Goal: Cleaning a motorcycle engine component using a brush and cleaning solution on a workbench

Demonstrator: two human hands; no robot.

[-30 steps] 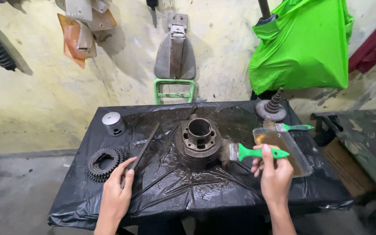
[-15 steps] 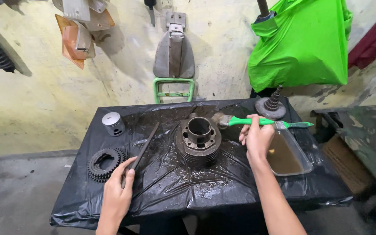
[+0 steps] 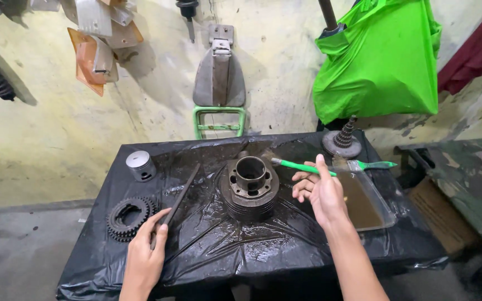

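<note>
A dark finned engine cylinder (image 3: 249,188) stands in the middle of a table wrapped in black plastic sheet (image 3: 218,251). My right hand (image 3: 322,192) grips a green-handled brush (image 3: 299,166) just right of the cylinder, its bristles pointing at the cylinder's far right side. My left hand (image 3: 146,253) holds the near end of a long dark metal bar (image 3: 181,195) that lies slanted on the sheet, left of the cylinder.
A silver piston (image 3: 140,165) and a black gear (image 3: 126,217) lie at the left. A clear tray of brown liquid (image 3: 389,214) sits at the right with a second green brush (image 3: 376,165) across it. Behind it stands a stepped gear shaft (image 3: 343,142), with a green bag (image 3: 380,61) hanging above.
My right hand lifted the green brush from beside the tray, carried it to the back, and now holds it close to the cylinder. My left hand and the bar stayed put.
</note>
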